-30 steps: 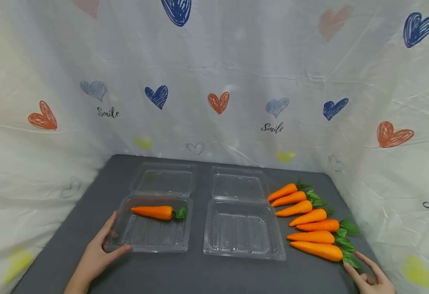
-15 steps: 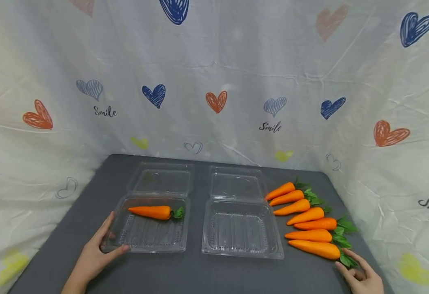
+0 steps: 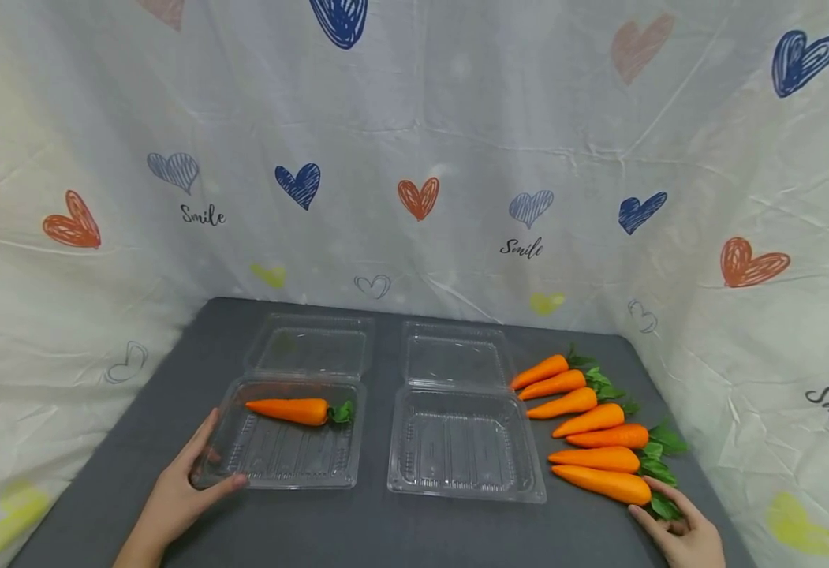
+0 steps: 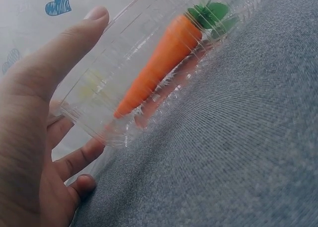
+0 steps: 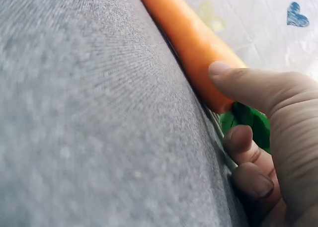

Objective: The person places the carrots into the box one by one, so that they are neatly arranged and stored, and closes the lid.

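Note:
My left hand (image 3: 181, 491) holds the near left corner of a clear plastic clamshell container (image 3: 357, 465), thumb at the front rim and fingers along the left side. One orange carrot (image 3: 289, 410) with a green leafy top lies in its base; the lid (image 3: 315, 347) is folded back. At the far right, my right hand (image 3: 687, 532) pinches the thick end of the nearest carrot (image 3: 599, 483), thumb on the near side and index finger across the far side. That carrot's leaves (image 5: 251, 120) show behind the thumb in the right wrist view. It lies on the grey table.
A second clear container (image 3: 467, 493) stands in the middle with its lid (image 3: 457, 355) laid back and nothing in its base. Several more carrots (image 3: 563, 404) lie in a slanting row to its right, tips pointing left. A heart-printed curtain (image 3: 414, 118) hangs around the grey table (image 3: 379, 536).
My right hand has moved left from the leaves onto the nearest carrot's thick end. The left hand stays at the container's corner. The head view has shifted slightly.

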